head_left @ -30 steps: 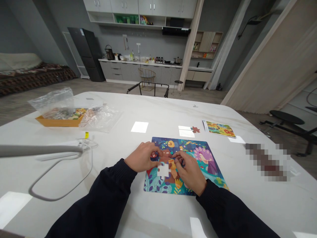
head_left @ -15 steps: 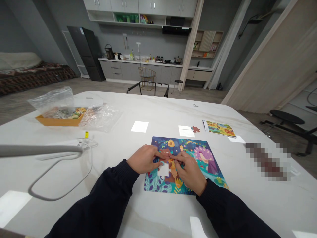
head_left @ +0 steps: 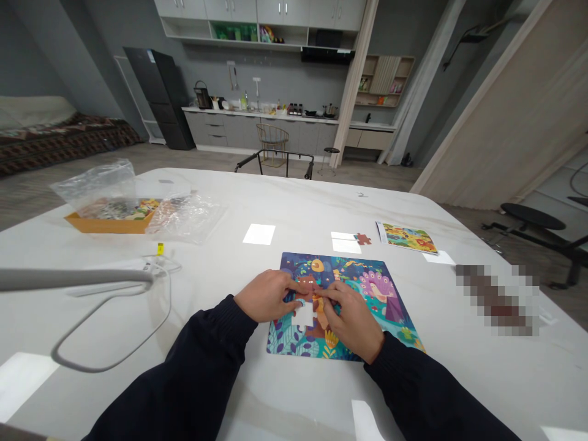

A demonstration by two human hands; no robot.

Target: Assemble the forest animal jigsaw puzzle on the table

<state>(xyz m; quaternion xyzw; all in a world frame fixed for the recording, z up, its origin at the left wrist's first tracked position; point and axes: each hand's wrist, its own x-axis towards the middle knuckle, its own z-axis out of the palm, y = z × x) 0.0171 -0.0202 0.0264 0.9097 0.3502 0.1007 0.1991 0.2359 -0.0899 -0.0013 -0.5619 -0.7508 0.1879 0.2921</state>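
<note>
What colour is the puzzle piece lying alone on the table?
The small loose jigsaw piece is reddish brown, clearest in the head view.

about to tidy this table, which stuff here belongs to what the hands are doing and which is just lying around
Part of the job:
left hand
right hand
jigsaw puzzle
loose brown puzzle piece
probably the picture card

Just lying about:
orange tray
clear plastic bag
white cable
grey pole
</note>
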